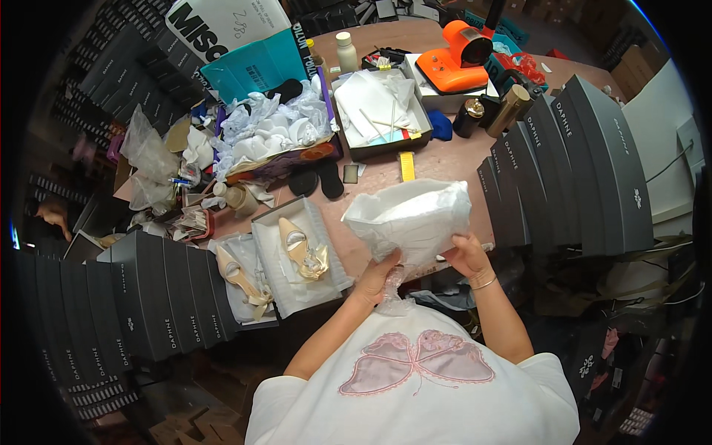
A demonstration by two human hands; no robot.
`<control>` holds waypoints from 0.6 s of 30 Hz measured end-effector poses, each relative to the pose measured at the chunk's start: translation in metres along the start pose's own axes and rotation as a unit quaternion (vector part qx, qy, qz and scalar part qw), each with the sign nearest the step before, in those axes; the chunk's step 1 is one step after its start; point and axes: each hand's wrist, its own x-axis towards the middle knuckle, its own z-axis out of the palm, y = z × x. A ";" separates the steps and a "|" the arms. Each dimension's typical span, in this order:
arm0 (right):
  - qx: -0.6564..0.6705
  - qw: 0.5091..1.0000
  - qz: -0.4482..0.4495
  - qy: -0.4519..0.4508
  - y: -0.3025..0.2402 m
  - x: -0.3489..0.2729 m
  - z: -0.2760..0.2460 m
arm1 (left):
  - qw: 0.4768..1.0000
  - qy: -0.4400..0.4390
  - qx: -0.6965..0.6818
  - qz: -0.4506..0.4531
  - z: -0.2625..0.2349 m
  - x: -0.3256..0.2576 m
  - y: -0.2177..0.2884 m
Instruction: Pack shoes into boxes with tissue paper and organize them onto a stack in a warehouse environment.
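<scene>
Between my hands, in front of my chest, is a crumpled white dust bag or paper wrapping [411, 222], its wide upper edge facing away from me. My left hand [378, 277] grips its lower left part, by a strip of clear bubble wrap [394, 288]. My right hand [469, 258] pinches its right side. Whatever it may contain is hidden. To the left, a beige pointed shoe with a gold bow [308, 259] lies on white paper in an open grey shoe box [267, 245]. Beside it, a matching shoe [236, 274] lies on paper in the adjoining box part.
Dark grey shoe boxes stand in rows at left [141, 297] and right [571, 163]. Behind are a carton of crumpled white paper [326, 137], a tray of white sheets [378, 104], an orange device [452, 63] and bottles [346, 55]. A yellow block [406, 166] lies mid-table.
</scene>
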 end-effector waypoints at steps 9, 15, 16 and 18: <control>-0.410 0.910 0.059 -0.006 -0.037 -0.032 0.051 | 0.989 -0.118 0.028 0.081 -0.011 -0.019 0.033; -0.483 0.865 -0.071 -0.112 -0.029 -0.035 0.070 | 0.972 -0.144 -0.185 0.025 -0.073 -0.004 0.009; -0.487 0.862 -0.078 -0.113 -0.027 -0.035 0.072 | 0.963 -0.150 -0.224 0.010 -0.069 -0.007 0.013; -0.490 0.860 -0.058 -0.131 -0.027 -0.035 0.062 | 0.975 -0.134 -0.174 0.027 -0.062 -0.013 0.019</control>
